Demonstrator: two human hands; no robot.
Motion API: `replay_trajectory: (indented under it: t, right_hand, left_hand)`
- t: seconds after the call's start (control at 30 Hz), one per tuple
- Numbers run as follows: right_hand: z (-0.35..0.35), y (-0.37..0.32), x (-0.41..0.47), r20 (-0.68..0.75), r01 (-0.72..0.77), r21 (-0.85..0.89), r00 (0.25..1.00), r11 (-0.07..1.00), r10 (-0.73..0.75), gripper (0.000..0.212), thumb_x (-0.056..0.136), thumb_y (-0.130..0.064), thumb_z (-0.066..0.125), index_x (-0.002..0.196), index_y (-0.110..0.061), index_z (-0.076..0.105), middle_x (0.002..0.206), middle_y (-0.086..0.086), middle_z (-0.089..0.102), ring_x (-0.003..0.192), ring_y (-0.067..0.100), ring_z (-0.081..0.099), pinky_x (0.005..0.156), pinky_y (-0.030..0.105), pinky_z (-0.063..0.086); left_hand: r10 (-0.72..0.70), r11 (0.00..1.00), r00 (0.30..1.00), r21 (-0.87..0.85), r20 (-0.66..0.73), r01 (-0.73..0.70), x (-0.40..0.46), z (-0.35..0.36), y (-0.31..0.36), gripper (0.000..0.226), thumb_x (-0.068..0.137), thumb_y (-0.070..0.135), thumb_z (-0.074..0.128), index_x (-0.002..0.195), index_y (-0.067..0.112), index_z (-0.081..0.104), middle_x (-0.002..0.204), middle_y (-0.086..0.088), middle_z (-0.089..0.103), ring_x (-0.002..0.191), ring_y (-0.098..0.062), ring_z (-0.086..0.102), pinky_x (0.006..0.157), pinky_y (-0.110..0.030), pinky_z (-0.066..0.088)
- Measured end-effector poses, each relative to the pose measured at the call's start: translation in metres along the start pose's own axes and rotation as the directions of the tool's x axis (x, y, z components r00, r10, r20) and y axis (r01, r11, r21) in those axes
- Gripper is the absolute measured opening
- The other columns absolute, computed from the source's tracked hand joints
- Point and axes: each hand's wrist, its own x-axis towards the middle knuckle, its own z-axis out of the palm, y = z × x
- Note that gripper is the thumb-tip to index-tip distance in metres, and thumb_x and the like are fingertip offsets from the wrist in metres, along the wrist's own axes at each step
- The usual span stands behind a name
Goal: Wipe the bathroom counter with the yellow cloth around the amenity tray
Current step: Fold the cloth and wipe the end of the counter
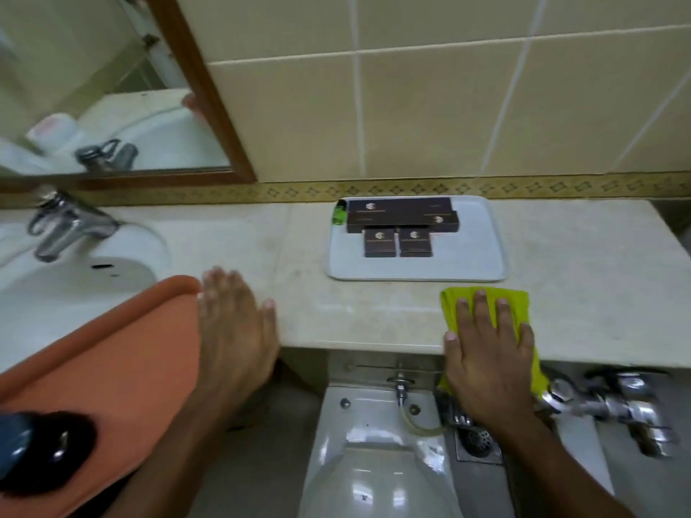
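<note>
The yellow cloth [454, 304] lies on the beige counter [232, 241] at its front edge, just in front of the tray's right corner. My right hand [490, 353] presses flat on the cloth, fingers spread, and part of the cloth hangs over the edge. The white amenity tray [475, 256] sits against the back wall and carries several dark boxes [400, 226] and a small green item [339, 215]. My left hand [235, 323] rests flat on the counter to the left of the tray, holding nothing.
A white sink [74, 286] with a chrome faucet [67, 226] is set into the counter at the left. An orange tray-like object [112, 368] lies across the sink's front. Below the counter are a toilet [374, 461], chrome valves [617, 409] and a floor drain [478, 443]. A mirror [93, 87] hangs above the sink.
</note>
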Motion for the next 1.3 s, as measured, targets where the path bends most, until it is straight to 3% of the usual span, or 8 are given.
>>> replay_trajectory:
  t: [0.2, 0.7, 0.8, 0.87, 0.97, 1.03, 1.13, 1.3]
  right_hand:
    - [0.014, -0.119, -0.002, 0.066, 0.213, 0.01, 0.975, 0.977, -0.213, 0.061, 0.094, -0.041, 0.028, 0.146, -0.015, 0.046, 0.158, 0.012, 0.038, 0.146, 0.039, 0.031, 0.113, 0.058, 0.026]
    - [0.042, -0.279, 0.064, 0.244, 0.583, 0.179, 0.754, 0.793, -0.609, 0.055, 0.103, -0.041, 0.025, 0.155, -0.025, 0.023, 0.168, -0.001, 0.011, 0.154, 0.026, 0.004, 0.121, 0.053, 0.006]
    - [0.023, -0.285, 0.073, 0.293, 0.337, 0.519, 0.793, 0.785, -0.534, 0.05, 0.106, -0.033, 0.034, 0.154, -0.022, 0.03, 0.166, -0.001, 0.021, 0.154, 0.019, 0.009, 0.122, 0.041, 0.003]
    - [0.005, -0.266, 0.067, 0.227, 0.084, 0.758, 0.896, 0.647, -0.381, 0.045, 0.102, -0.024, 0.049, 0.145, -0.014, 0.046, 0.154, 0.005, 0.044, 0.145, 0.02, 0.035, 0.118, 0.032, 0.022]
    - [-0.003, -0.227, 0.023, -0.025, -0.058, 0.797, 0.991, 0.601, 0.129, 0.02, 0.089, -0.032, 0.064, 0.104, -0.021, 0.07, 0.102, 0.001, 0.074, 0.099, 0.022, 0.067, 0.079, 0.027, 0.046]
    - [0.012, -0.212, -0.02, 0.085, -0.311, 0.806, 0.903, 0.503, 0.422, 0.026, 0.078, -0.047, 0.07, 0.088, -0.025, 0.061, 0.079, -0.004, 0.067, 0.08, 0.025, 0.066, 0.066, 0.027, 0.041]
    - [0.043, -0.219, -0.062, 0.551, -0.688, 0.723, 0.628, 0.06, 0.55, 0.058, 0.063, -0.051, 0.085, 0.098, -0.02, 0.051, 0.087, 0.007, 0.055, 0.079, 0.022, 0.051, 0.073, 0.035, 0.039]
    - [0.039, -0.244, -0.045, 0.742, -0.679, 0.658, 0.509, -0.327, 0.436, 0.049, 0.06, -0.042, 0.092, 0.071, -0.016, 0.053, 0.076, 0.009, 0.052, 0.075, 0.023, 0.049, 0.072, 0.043, 0.048]
  left_hand:
    - [-0.181, 0.983, 0.974, 0.051, 0.134, 0.176, -0.015, 0.0, -0.086, 0.076, 0.09, 0.04, 0.013, 0.148, -0.009, 0.018, 0.159, -0.029, 0.012, 0.149, -0.039, 0.006, 0.121, -0.05, 0.007]
    - [-0.159, 0.985, 0.982, 0.089, 0.1, 0.15, -0.008, 0.031, -0.112, 0.068, 0.094, 0.036, 0.025, 0.147, -0.006, 0.024, 0.158, -0.026, 0.018, 0.147, -0.037, 0.015, 0.12, -0.047, 0.013]
    - [-0.161, 0.987, 0.967, 0.041, 0.198, 0.156, -0.006, 0.019, -0.113, 0.067, 0.099, 0.036, 0.026, 0.15, -0.004, 0.014, 0.161, -0.022, 0.008, 0.15, -0.033, 0.005, 0.121, -0.046, 0.006]
    - [-0.167, 0.985, 0.964, -0.008, 0.206, 0.173, -0.001, 0.002, -0.115, 0.067, 0.098, 0.038, 0.025, 0.15, -0.004, 0.016, 0.16, -0.023, 0.015, 0.149, -0.034, 0.01, 0.122, -0.048, 0.008]
    - [-0.125, 0.991, 0.992, 0.054, -0.018, 0.126, 0.026, -0.025, -0.112, 0.071, 0.095, 0.045, 0.022, 0.145, -0.005, 0.029, 0.151, -0.024, 0.036, 0.14, -0.04, 0.03, 0.117, -0.051, 0.021]
    - [-0.05, 0.997, 0.993, 0.06, -0.107, 0.056, 0.06, -0.036, -0.101, 0.066, 0.095, 0.047, 0.029, 0.135, -0.003, 0.041, 0.136, -0.024, 0.052, 0.125, -0.04, 0.046, 0.106, -0.05, 0.035]
    - [0.007, 1.0, 0.989, -0.013, 0.145, -0.005, 0.117, -0.036, -0.08, 0.05, 0.092, 0.044, 0.042, 0.119, 0.004, 0.055, 0.124, -0.02, 0.061, 0.113, -0.039, 0.055, 0.093, -0.045, 0.047]
    - [0.033, 0.999, 0.897, -0.021, 0.44, -0.027, 0.15, -0.026, -0.053, 0.033, 0.078, 0.028, 0.071, 0.101, 0.004, 0.065, 0.11, -0.012, 0.067, 0.098, -0.029, 0.062, 0.072, -0.034, 0.049]
